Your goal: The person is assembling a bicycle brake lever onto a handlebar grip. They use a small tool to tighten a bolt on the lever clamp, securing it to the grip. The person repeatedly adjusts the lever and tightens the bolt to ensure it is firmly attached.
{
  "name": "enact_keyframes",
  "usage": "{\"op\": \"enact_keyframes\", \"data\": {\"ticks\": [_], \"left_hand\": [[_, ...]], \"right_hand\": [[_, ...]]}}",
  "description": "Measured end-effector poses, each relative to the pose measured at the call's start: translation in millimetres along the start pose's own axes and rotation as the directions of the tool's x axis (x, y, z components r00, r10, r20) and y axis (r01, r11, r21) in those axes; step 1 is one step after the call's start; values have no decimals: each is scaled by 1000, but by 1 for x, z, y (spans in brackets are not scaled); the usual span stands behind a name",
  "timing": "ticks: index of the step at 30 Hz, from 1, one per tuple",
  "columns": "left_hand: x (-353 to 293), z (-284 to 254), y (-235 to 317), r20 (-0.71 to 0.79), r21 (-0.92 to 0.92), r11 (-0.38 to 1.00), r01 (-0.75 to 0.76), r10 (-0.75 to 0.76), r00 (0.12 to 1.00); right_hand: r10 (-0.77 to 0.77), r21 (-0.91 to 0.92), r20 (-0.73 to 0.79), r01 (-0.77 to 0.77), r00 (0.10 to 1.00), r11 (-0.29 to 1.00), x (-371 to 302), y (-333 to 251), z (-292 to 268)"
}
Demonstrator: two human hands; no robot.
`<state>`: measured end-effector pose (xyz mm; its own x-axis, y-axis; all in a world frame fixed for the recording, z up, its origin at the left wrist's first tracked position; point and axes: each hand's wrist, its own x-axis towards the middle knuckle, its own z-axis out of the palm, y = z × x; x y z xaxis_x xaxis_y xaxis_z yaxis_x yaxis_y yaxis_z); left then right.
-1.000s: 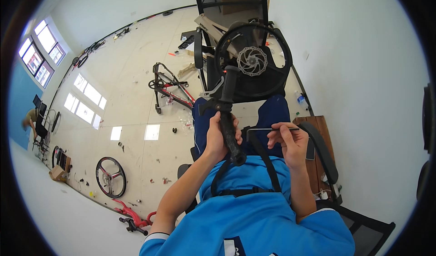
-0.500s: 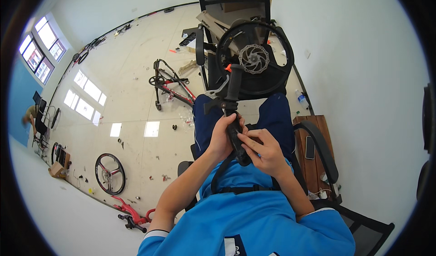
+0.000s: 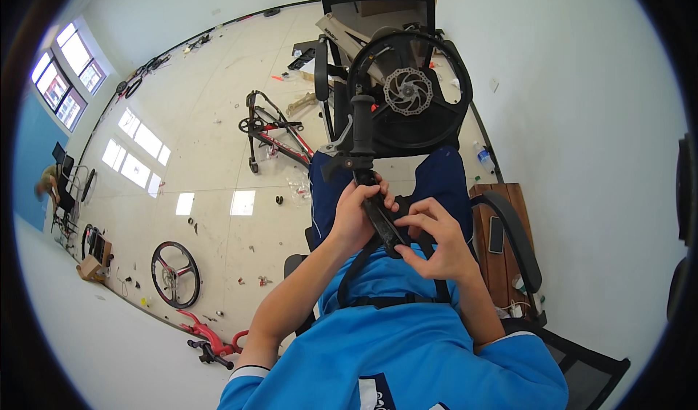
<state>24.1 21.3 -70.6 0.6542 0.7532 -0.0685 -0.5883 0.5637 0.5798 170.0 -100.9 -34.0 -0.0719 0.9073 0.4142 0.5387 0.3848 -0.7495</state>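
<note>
A black bicycle handlebar piece [image 3: 384,224] runs through my hands above my lap. Its rubber grip [image 3: 362,130] points away from me, and a silver brake lever [image 3: 340,139] on a black clamp sticks out to the left. My left hand [image 3: 356,215] is closed around the bar just below the clamp, the thumb on top. By the near end of the bar is my right hand [image 3: 436,243], its thumb and fingers apart. The thumb tip lies at the bar's end and a fingertip at its side; whether they press on it is unclear.
Ahead, a black chair [image 3: 418,139] bears a wheel with a disc rotor [image 3: 408,91] and a beige frame part [image 3: 345,35]. A wooden box [image 3: 512,264] with a phone [image 3: 496,235] stands right. Left on the floor are a bike frame [image 3: 280,137], a wheel [image 3: 176,275] and a red fork [image 3: 211,337].
The grip end has swung slightly left, its orange-red tip no longer facing up. My right hand has gone from a pinch on the bar to spread fingers, a little lower and right.
</note>
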Motion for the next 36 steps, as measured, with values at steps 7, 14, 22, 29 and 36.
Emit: {"op": "enact_keyframes", "data": {"ticks": [7,14,22,29,36], "left_hand": [[2,-1,0,12,-9,1000,-20,20,1000],[2,-3,-1,12,-3,1000,-30,30,999],[4,-8,5,28,26,999,-42,41,999],[1,-5,-6,69,191,980,-60,48,996],[-1,-2,-4,72,379,910,-169,153,986]], "right_hand": [[-7,79,-84,14,996,997,-1,11,9],[82,71,-42,-78,996,994,-3,10,14],[28,0,-212,-29,977,1000,-4,5,-11],[27,-281,31,-17,999,959,-4,10,9],[114,-128,90,-102,989,987,-9,9,-9]]}}
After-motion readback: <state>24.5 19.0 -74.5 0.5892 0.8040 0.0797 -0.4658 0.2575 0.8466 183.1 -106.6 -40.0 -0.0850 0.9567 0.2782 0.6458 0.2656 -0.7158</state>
